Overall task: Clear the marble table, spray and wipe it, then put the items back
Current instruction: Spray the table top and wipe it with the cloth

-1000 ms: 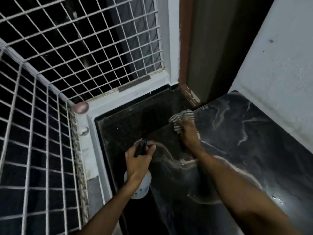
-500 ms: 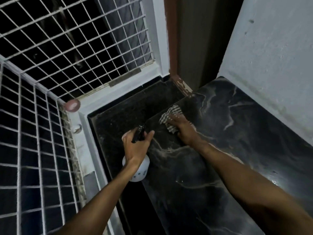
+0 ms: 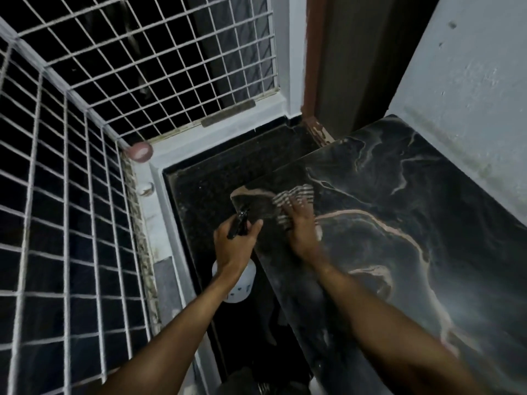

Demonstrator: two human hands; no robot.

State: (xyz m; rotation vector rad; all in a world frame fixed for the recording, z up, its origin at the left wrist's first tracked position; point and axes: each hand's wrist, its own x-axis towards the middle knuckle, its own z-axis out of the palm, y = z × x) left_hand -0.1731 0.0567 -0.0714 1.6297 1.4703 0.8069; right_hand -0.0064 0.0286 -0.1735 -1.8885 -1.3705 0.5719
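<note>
We are pressing the striped cloth (image 3: 293,199) flat under our right hand (image 3: 302,232), near the left front corner of the marble table (image 3: 413,223), while our left hand (image 3: 233,246) is gripping the white spray bottle (image 3: 238,283) just beside the table's left edge, over the dark floor (image 3: 205,189).

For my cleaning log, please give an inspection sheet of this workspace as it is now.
Surface: dark marble table, veined, nothing standing on its visible part.
Job's things: striped cloth on the table near its far left corner; white spray bottle, black trigger, held beside the table edge.
Clutter: nothing seen.
Grips: left hand shut on the spray bottle; right hand pressing the cloth flat.
Cables: nothing seen.
Surroundings: white wire grille, white wall.
</note>
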